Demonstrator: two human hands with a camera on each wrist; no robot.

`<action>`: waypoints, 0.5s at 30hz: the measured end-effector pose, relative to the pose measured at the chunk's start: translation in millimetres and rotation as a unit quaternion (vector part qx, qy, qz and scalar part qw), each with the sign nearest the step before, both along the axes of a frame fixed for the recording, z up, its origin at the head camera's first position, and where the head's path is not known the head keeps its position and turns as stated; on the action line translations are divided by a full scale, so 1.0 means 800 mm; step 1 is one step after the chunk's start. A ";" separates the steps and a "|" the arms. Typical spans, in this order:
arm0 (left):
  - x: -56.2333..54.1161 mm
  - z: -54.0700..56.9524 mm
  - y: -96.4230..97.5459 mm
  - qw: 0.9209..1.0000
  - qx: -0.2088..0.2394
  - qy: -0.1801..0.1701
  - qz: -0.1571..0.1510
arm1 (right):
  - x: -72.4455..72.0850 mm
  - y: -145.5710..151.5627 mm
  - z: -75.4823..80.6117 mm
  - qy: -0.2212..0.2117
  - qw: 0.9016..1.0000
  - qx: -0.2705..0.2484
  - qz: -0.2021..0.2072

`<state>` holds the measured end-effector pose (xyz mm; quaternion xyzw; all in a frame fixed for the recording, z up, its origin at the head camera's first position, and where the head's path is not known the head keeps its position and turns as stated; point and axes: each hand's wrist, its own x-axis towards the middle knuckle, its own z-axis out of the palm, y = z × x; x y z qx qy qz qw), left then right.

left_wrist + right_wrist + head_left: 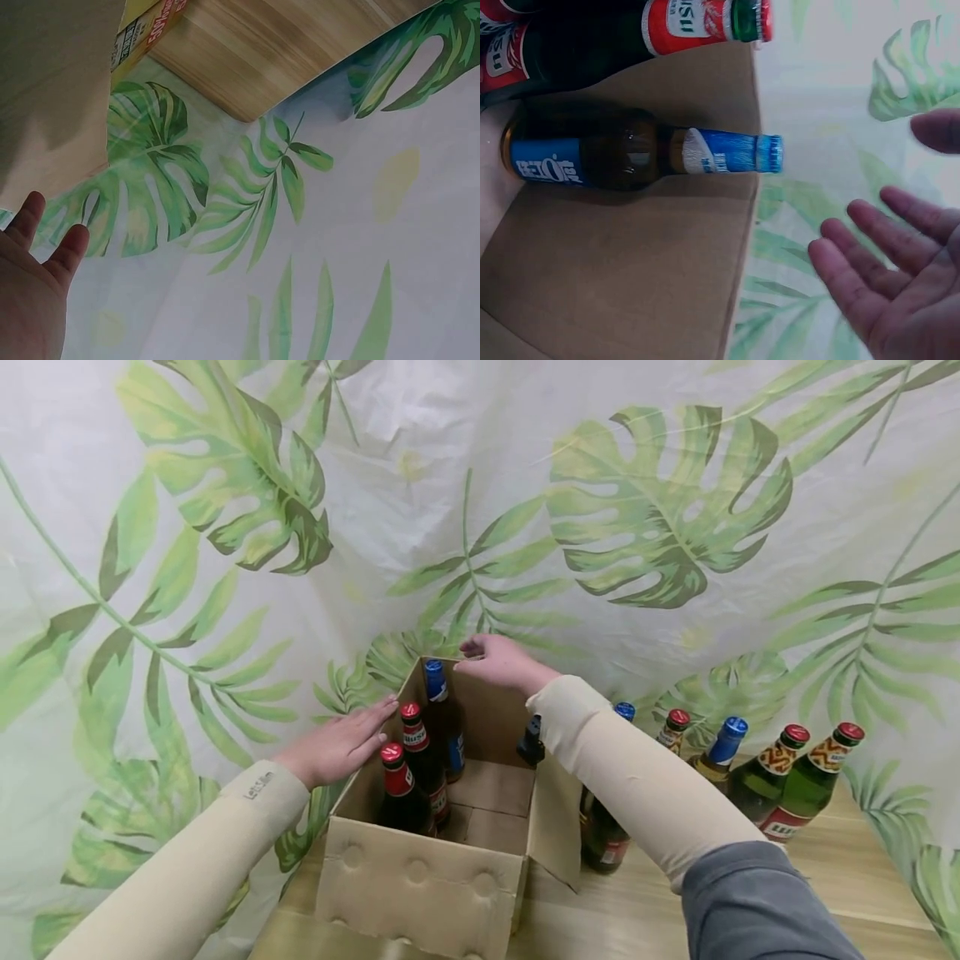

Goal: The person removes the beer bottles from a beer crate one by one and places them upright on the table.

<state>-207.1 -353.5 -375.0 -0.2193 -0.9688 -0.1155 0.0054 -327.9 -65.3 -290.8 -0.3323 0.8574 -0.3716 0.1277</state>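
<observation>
Nearest us is the front flap of the cardboard box, folded outward. The box stands open-topped on a wooden table. Just inside its near left part we see a red-capped bottle upright, with a second red-capped bottle close behind it. Both have bare floor to the box's right side, so a sideways knock could probably tip them that way.

At the box's left wall rests our left hand, fingers nearly straight, thumb apart, gripping nothing; whether its fingertips bear on the rim we cannot tell. Leaning hard there might bend the cardboard or drag the box.

Off the box's right side, past the right flap, five caps show on loose bottles. Our right forearm crosses above some of them and hides parts; a dipped elbow could topple one, and the flap could snag a sleeve.

In the box's far left corner stands a blue-capped bottle. To the right of its cap, over the box's back rim, hangs our right hand, loosely spread and empty. A careless backswing could clip that cap.

Beyond the box we have only leaf-print cloth.
</observation>
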 end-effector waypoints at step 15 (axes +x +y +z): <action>0.003 0.000 0.000 1.000 0.005 -0.009 0.009 | -0.018 -0.061 -0.052 -0.001 0.999 0.046 0.005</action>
